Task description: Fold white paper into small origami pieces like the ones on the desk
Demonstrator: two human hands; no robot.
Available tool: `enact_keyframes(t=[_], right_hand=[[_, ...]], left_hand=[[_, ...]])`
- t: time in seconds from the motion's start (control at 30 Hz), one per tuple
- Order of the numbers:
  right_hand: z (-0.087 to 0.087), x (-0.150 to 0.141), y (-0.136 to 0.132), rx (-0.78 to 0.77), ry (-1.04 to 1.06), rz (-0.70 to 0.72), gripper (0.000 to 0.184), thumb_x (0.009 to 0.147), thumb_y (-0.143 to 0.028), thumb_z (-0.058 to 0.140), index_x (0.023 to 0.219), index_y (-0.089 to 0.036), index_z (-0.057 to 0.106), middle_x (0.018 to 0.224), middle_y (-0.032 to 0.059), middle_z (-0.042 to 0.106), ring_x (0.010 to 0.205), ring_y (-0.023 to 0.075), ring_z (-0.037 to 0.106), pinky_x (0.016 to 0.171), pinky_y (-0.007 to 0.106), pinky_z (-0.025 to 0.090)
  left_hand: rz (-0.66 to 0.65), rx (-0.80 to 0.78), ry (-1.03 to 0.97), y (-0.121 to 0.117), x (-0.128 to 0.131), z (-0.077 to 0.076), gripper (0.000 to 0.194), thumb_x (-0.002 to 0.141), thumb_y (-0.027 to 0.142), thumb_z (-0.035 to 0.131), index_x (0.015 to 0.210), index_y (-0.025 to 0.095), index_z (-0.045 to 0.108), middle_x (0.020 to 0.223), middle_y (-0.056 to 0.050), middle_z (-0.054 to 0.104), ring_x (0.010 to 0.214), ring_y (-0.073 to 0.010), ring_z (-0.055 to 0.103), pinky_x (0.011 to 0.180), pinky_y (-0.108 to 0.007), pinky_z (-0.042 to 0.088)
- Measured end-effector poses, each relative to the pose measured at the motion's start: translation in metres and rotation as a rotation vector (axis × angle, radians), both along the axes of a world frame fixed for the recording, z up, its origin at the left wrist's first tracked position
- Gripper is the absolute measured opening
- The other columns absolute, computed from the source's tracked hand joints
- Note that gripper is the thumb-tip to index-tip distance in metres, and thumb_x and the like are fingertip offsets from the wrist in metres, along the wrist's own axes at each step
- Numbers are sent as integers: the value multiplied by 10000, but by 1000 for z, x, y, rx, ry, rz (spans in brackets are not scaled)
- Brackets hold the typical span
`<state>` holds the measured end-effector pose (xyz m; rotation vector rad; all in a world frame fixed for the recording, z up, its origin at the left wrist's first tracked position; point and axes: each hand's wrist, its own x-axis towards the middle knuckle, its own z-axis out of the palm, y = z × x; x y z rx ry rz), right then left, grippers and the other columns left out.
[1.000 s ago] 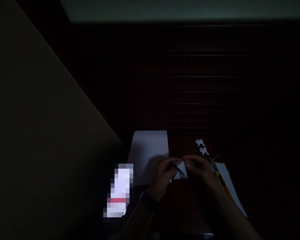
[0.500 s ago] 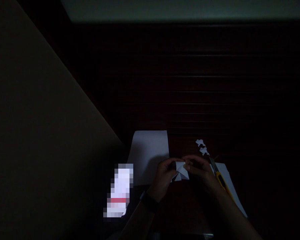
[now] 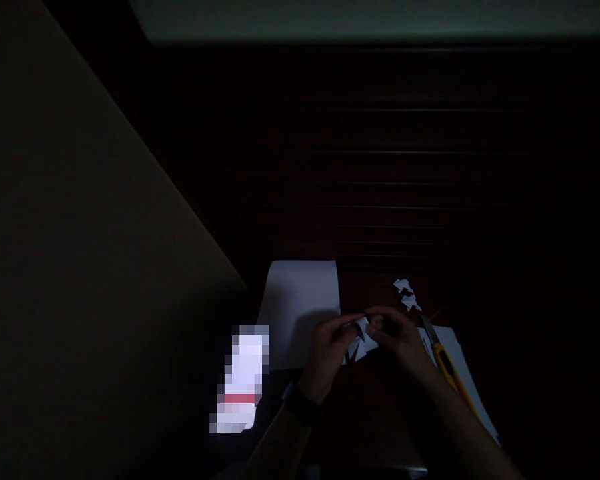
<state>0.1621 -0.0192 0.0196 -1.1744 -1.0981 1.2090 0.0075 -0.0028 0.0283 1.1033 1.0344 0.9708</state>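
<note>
Between my two hands is a small piece of folded white paper [image 3: 360, 345] with pointed flaps. My left hand [image 3: 330, 345], a dark band at its wrist, grips the paper's left side. My right hand [image 3: 400, 340] pinches its upper right part, with the fingertips of both hands close together at the top edge. Fingers hide much of the paper. Two small folded paper figures [image 3: 407, 294] lie beyond my right hand. A yellow utility knife [image 3: 447, 367] with its blade out rests to the right of my right forearm.
A white sheet [image 3: 303, 293] lies behind and left of my hands. More white paper [image 3: 467, 370] is under the knife. A bright phone-like screen [image 3: 243, 377], blurred out, glows at the left. The room is dark, with a pale wall [image 3: 80, 267] on the left.
The fingers have shifted on the folded paper, and the left thumb now reaches in among its flaps. Less of its flat face shows. The view has moved slightly.
</note>
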Motion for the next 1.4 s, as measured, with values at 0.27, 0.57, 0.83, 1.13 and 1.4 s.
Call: enact_keyframes(t=[0.27, 0.57, 0.83, 1.13, 1.4], right_hand=[[-17, 8, 3, -41, -36, 3, 83, 731, -200, 645, 794, -184, 593, 738, 2, 576, 667, 136, 502, 603, 242, 382], [-12, 4, 3, 5, -184, 10, 79, 754, -247, 619, 796, -182, 606, 741, 5, 578, 703, 154, 518, 636, 258, 398], [4, -3, -3, 8, -227, 9, 158, 784, -347, 588, 816, -193, 597, 776, 10, 603, 739, 172, 551, 656, 265, 415], [-5, -4, -1, 67, -403, -106, 187, 736, -367, 648, 792, -190, 662, 747, 35, 639, 710, 190, 586, 648, 291, 441], [0, -5, -3, 126, -479, 5, 181, 791, -343, 589, 719, -205, 680, 716, 20, 625, 688, 172, 580, 628, 275, 422]], left_hand=[[1, -89, -86, -2, 2, 2, 379, 788, 436, 520, 934, 132, 694, 809, -80, 690, 700, -182, 621, 564, -245, 444], [83, -64, -47, 1, 6, -11, 277, 671, 337, 702, 826, 108, 683, 795, -95, 688, 682, -162, 613, 564, -221, 446], [156, -51, -69, 0, 3, -6, 321, 701, 331, 680, 959, 141, 665, 890, -101, 701, 750, -177, 645, 615, -231, 470], [75, 27, -86, 1, 4, -9, 245, 740, 316, 640, 890, 130, 692, 877, -98, 699, 799, -187, 631, 695, -256, 475], [66, 148, 75, 6, 3, -10, 193, 717, 308, 656, 798, 139, 698, 795, -80, 693, 751, -193, 629, 672, -269, 482]])
